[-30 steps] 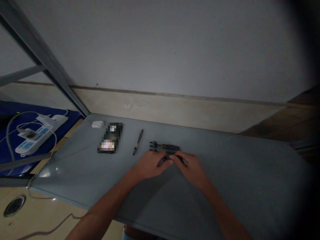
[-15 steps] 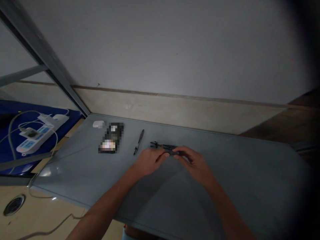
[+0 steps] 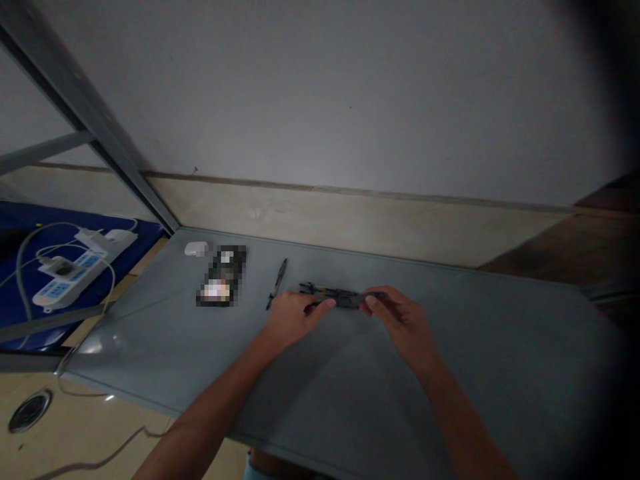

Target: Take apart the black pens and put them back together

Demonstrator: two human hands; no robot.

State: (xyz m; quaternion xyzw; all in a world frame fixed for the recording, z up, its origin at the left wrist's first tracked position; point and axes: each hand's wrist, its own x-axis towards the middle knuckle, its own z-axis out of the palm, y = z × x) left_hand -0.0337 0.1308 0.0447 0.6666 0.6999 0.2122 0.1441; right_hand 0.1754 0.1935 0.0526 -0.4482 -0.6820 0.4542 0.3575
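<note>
Nine o'clock from the grouped pens, on a blue surface, a white power strip [image 3: 83,272] lies with cables plugged in, while a round drain [image 3: 30,411] shows in the floor towards eight o'clock. On the grey table [image 3: 165,347], a small white case [image 3: 197,249] rests between nine and ten o'clock, just beside a pixelated dark item [image 3: 221,277] at nine. Next to the right comes a lone pen [image 3: 278,281], set aslant, its near end close to the left hand [image 3: 287,319]. That hand's thumb and fingers are clamped on a dark piece [image 3: 311,307], mostly hidden by the grip. Between the hands, slim dark pens [image 3: 327,291] lie side by side, roughly along the nine-to-three o'clock line. At three o'clock, the right hand [image 3: 400,320] pinches a dark pen part [image 3: 374,295] between thumb and fingers, its inner end near the pens; whether it touches them cannot be told
</note>
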